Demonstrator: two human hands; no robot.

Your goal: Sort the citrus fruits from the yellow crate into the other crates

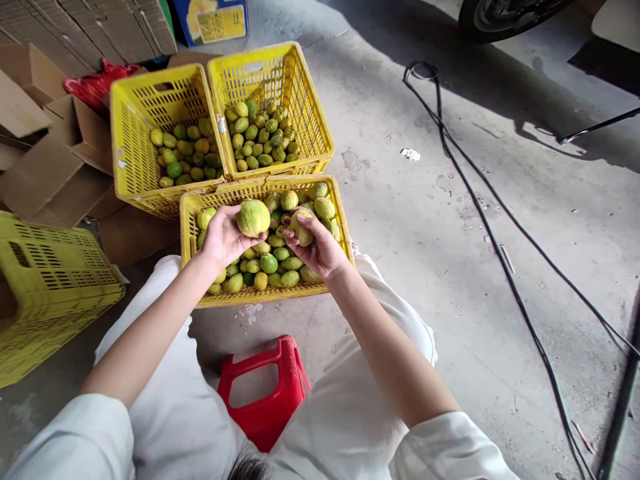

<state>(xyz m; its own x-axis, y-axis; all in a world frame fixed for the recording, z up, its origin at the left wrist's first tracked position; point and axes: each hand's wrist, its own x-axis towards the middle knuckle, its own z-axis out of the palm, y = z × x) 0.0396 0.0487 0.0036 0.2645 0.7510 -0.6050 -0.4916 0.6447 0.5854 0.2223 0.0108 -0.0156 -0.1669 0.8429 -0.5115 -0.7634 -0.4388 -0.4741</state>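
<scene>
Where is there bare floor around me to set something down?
The widest patch is concrete floor between the near fruit crate and the black cables. A narrow strip lies between that crate and the red stool. The left is crowded with cardboard and yellow crates.

"Where can a hand go?"

"To the right — wide gray floor [390,200] beside the front crate [273,301]. Farther right, a long black cord [506,267] gets in the way."

"Straight ahead?"

"The back left crate [120,143] and back right crate [316,120] block low down — but both have open tops."

"Left?"

"Brown boxes [43,177] and yellow crates [60,267] crowd that side. Between the legs [340,407], a red stool [287,393] blocks the floor."
</scene>
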